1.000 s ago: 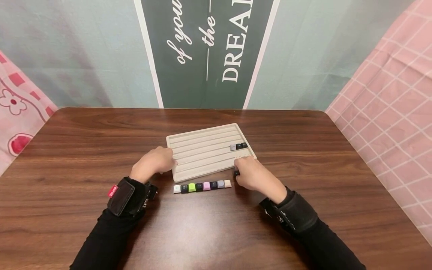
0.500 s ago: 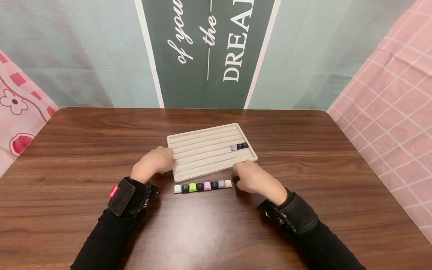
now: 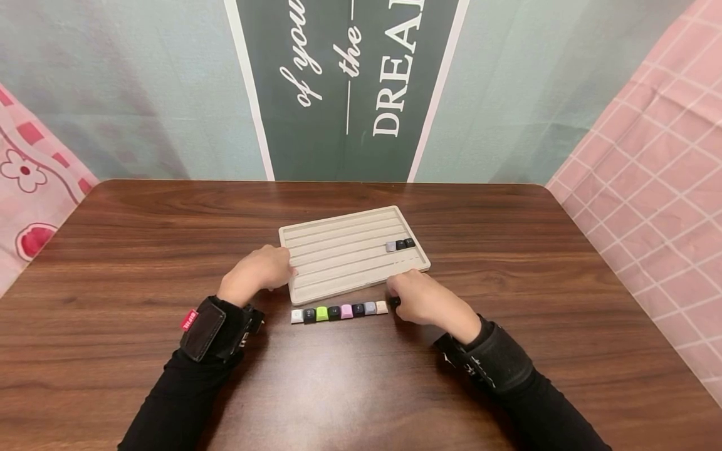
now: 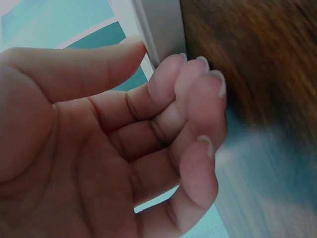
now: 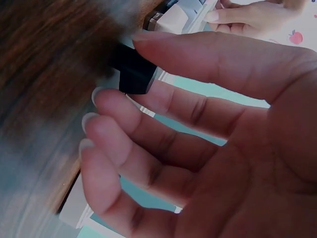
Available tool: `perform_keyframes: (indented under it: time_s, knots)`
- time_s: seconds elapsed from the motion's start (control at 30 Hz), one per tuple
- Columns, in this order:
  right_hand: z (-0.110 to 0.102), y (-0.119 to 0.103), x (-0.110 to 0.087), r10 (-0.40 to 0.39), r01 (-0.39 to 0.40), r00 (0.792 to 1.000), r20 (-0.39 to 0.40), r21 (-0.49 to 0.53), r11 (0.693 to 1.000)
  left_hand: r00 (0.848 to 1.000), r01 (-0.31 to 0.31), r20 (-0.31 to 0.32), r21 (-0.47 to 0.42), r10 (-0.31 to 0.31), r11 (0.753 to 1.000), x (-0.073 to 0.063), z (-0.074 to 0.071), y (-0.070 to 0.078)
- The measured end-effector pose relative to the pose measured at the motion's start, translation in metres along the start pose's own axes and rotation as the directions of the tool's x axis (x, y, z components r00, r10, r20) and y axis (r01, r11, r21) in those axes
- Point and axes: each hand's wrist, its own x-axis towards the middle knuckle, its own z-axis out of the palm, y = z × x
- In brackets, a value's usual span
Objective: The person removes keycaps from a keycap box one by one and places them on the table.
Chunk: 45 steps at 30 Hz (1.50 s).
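In the head view a cream ridged tray [image 3: 333,250] lies slightly turned on the table. My left hand [image 3: 262,269] pinches its left edge; the left wrist view shows the thumb on the tray wall [image 4: 158,25] and curled fingertips against its outer side. A black keycap [image 5: 136,74] sits between the thumb and index finger of my right hand [image 3: 425,297], at the right end of a keycap row [image 3: 346,311]. That row of several white, black, green, pink, grey and cream keycaps runs along the tray's near side. Inside the tray, a grey keycap [image 3: 391,247] and two black keycaps [image 3: 405,243] stand at the right.
The brown wood-grain table [image 3: 338,388] extends around the tray on every side. A grey-green cloth backdrop [image 3: 491,94] with lettering hangs behind its far edge. Pink patterned cloths hang left [image 3: 34,181] and right [image 3: 660,156].
My right hand has drawn back slightly from the tray's near right corner with the black keycap, down beside the row's right end. My left hand stays on the tray edge.
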Motion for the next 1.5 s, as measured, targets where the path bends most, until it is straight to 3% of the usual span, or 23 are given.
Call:
perform_keyframes:
  time_s: [0.6,1.5]
  knots:
    - [0.0022,-0.0009,-0.0002,0.020,-0.020,0.999,0.032,0.013,1.000,1.000,-0.017,-0.008,0.001,0.017,1.000,0.0008,0.0006,-0.0014]
    - [0.0033,-0.0011,-0.0003,-0.019,0.019,1.000,0.004,0.022,1.000,1.000,-0.017,-0.010,0.009,0.017,1.000,0.0006,0.0003,-0.0013]
